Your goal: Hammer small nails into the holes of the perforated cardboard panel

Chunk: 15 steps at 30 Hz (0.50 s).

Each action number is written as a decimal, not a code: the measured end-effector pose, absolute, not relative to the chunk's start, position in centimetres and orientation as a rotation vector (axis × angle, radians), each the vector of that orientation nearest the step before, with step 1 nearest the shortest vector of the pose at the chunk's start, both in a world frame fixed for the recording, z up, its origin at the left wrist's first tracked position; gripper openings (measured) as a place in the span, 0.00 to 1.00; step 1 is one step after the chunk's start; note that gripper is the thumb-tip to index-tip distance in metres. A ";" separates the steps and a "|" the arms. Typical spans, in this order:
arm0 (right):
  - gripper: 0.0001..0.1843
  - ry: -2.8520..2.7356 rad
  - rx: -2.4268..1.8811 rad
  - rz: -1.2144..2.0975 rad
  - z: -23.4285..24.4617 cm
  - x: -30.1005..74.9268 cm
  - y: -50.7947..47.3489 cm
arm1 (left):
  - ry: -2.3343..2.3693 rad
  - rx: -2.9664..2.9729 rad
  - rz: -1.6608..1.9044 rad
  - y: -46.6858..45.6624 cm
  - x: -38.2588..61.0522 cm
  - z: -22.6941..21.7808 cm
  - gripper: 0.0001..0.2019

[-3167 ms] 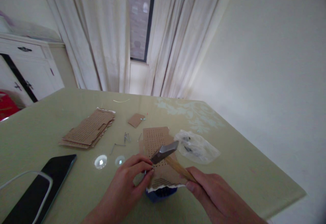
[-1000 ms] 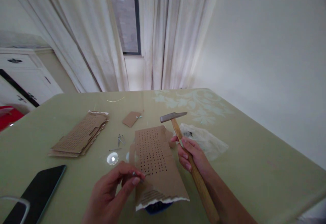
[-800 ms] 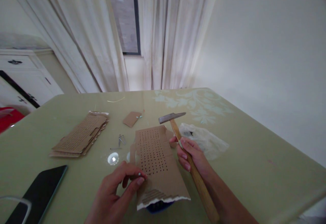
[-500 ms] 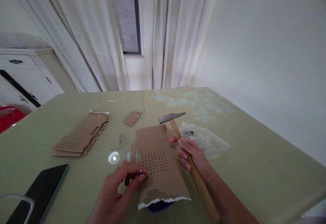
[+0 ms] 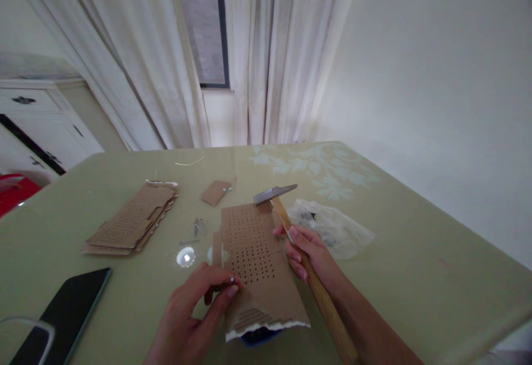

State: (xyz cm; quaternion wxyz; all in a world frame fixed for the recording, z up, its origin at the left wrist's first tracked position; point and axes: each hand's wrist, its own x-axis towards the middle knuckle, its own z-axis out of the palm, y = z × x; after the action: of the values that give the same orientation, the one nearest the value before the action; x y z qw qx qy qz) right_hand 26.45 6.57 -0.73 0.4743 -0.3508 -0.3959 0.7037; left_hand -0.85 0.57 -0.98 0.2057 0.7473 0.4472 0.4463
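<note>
Your right hand [image 5: 311,254], gripping the hammer [image 5: 319,293], now carries its head farther left, over the perforated cardboard [image 5: 266,294], seemingly nearer striking position; your left hand [image 5: 199,298] pinches a nail [image 5: 232,280] near the cardboard's left edge.

Green table [image 5: 394,276], cardboard stack [image 5: 132,216], loose nails [image 5: 196,226]

The right hand [image 5: 310,254] has moved the hammer [image 5: 318,287] (its head was earlier just beside the left hand [image 5: 197,301]) out toward the perforated cardboard's [image 5: 260,268] far edge.
</note>
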 end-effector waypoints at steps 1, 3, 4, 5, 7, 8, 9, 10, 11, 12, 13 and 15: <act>0.29 -0.968 -0.860 1.721 -0.7 26.4 6.5 | 1.249 2.083 1.248 0.5 -0.9 -1.0 0.04; 0.28 -0.971 -0.865 1.720 -0.7 26.4 6.5 | 1.246 2.089 1.244 0.5 -0.9 -1.1 0.03; 0.29 -0.975 -0.867 1.721 -0.7 26.4 6.5 | 1.239 2.095 1.239 0.5 -0.9 -1.2 0.03; 0.29 -0.980 -0.868 1.722 -0.6 26.4 6.5 | 1.235 2.101 1.236 0.5 -0.9 -1.2 0.03; 0.29 -0.990 -0.869 1.724 -0.6 26.3 6.5 | 1.222 2.120 1.238 0.6 -0.8 -1.1 0.03; 0.29 -0.996 -0.870 1.725 -0.7 26.3 6.5 | 1.216 2.132 1.242 0.7 -0.8 -1.0 0.03; 0.29 -1.002 -0.871 1.724 -0.7 26.3 6.5 | 1.210 2.145 1.250 0.7 -0.7 -0.9 0.04; 0.29 -1.009 -0.873 1.723 -0.7 26.3 6.5 | 1.201 2.159 1.261 0.7 -0.6 -0.8 0.04; 0.29 -1.017 -0.874 1.721 -0.7 26.3 6.5 | 1.184 2.180 1.276 0.8 -0.5 -0.8 0.05; 0.29 -1.024 -0.875 1.721 -0.7 26.4 6.5 | 1.167 2.201 1.291 0.8 -0.4 -0.7 0.05; 0.29 -1.038 -0.878 1.718 -0.7 26.5 6.5 | 1.153 2.222 1.306 0.7 -0.3 -0.6 0.06; 0.28 -1.106 -0.893 1.685 -0.4 26.9 6.2 | 1.136 2.257 1.331 0.7 0.0 -0.5 0.06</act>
State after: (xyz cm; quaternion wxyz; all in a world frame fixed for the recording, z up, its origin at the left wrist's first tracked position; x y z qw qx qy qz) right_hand 26.88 6.23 -0.35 0.4514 -0.3614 -0.4478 0.6820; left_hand -0.01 0.71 -0.51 0.1421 0.7823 0.3937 0.4613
